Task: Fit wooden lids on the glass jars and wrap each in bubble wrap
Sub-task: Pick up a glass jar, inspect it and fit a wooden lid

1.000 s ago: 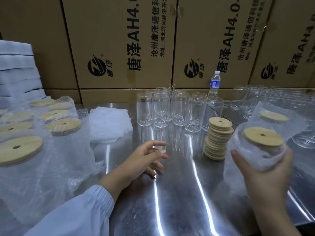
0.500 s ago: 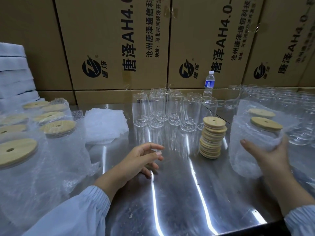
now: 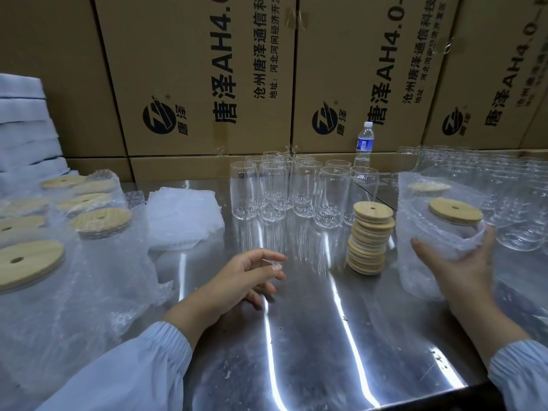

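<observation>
My right hand (image 3: 456, 262) grips a bubble-wrapped jar (image 3: 430, 238) with a wooden lid (image 3: 455, 212); it stands on the steel table (image 3: 326, 336) at the right, in front of a second wrapped jar (image 3: 427, 188). My left hand (image 3: 246, 274) rests on the table's middle with loosely curled fingers and holds nothing. A stack of wooden lids (image 3: 370, 235) stands between my hands, slightly farther back. Behind it is a cluster of several empty glass jars (image 3: 296, 194). A pile of bubble wrap sheets (image 3: 184, 215) lies left of the glasses.
Several wrapped, lidded jars (image 3: 98, 223) crowd the table's left side. More bare glass jars (image 3: 519, 188) fill the far right. A water bottle (image 3: 364, 143) stands against the cardboard boxes (image 3: 207, 84) at the back. White foam sheets (image 3: 26, 129) are stacked at far left.
My right hand carried the wrapped jar to the right and lowered it beside the other wrapped jar. My left hand stayed almost still over the table.
</observation>
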